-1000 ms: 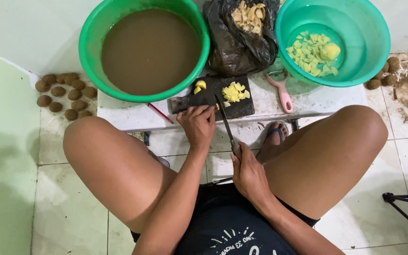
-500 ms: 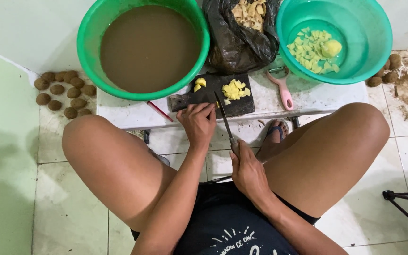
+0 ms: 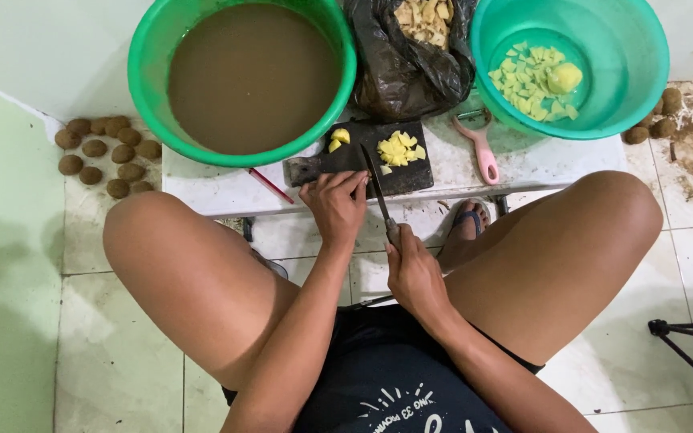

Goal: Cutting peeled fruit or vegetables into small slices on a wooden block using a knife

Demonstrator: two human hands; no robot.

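Here, the right hand (image 3: pixel 415 277) closes its grip on a stiff knife (image 3: pixel 378 192) by the handle, while the left hand (image 3: pixel 334 207) pins something unseen on the cutting board (image 3: pixel 362 164), likely slippery.

Both arms are bare to the left hand (image 3: pixel 334 210) and right hand (image 3: pixel 413 277), no sleeves. Below them, dark shorts (image 3: pixel 395 373) with pale print; bare thighs; a sandal (image 3: pixel 467 220) beside the right hand.
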